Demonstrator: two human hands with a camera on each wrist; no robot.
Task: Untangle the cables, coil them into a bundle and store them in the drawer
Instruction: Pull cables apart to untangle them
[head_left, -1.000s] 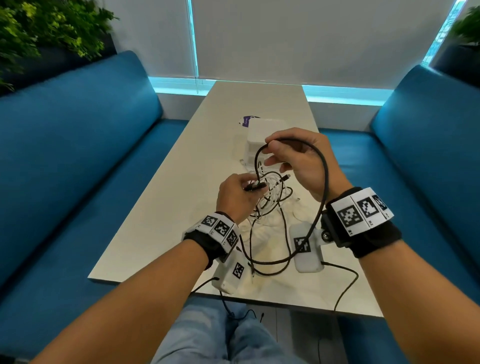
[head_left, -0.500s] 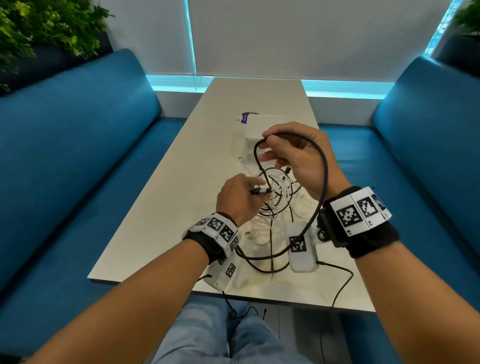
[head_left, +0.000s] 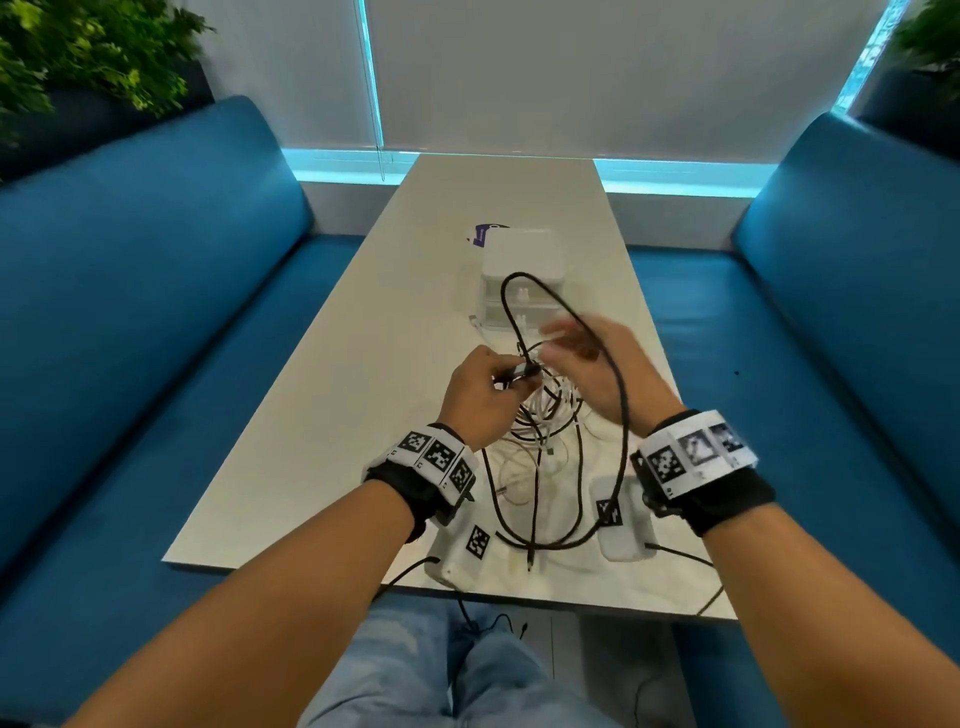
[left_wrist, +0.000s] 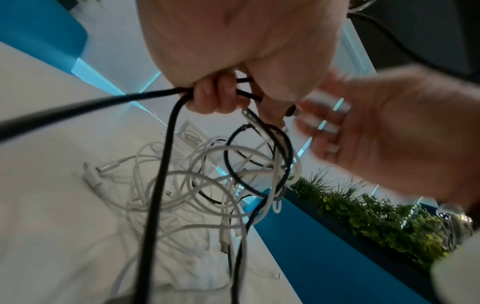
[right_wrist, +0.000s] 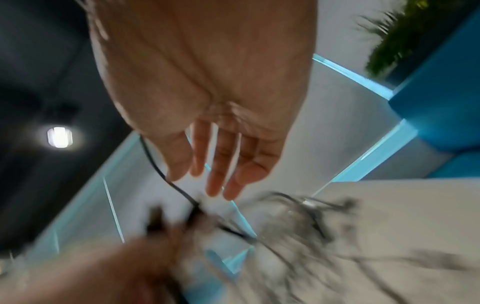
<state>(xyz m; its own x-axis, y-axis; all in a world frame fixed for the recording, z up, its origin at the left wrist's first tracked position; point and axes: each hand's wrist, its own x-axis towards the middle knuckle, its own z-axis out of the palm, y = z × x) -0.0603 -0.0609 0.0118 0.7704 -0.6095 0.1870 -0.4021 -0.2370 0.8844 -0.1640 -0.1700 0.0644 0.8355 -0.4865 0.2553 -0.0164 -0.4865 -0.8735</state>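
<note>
The thick black braided cable (head_left: 618, 395) is light and springy, stiff enough to stand up in a tall loop above the person's hands, so it will likely want to uncoil unless each turn is pinned; the best hold looks to be near its plug end, where the left hand (head_left: 480, 397) already has it. That hand is curled tight, fingers (left_wrist: 215, 96) pinching two strands of the black cable together, knuckles up, held above the long white table (head_left: 311, 415). The right hand (head_left: 597, 364) is loose and spread, fingers (right_wrist: 226, 164) nearly straight and holding nothing, its palm turned toward the left hand with the loop draped over its back; it is blurred. Below lies the soft tangle of thin white cables (left_wrist: 197, 174), limp and slippery-looking, knotted with a thinner dark cord (left_wrist: 259, 156), partly hanging from the left hand and partly on the table. The small white plastic drawer unit (head_left: 522, 275) stands just beyond the hands, drawers apparently closed
</note>
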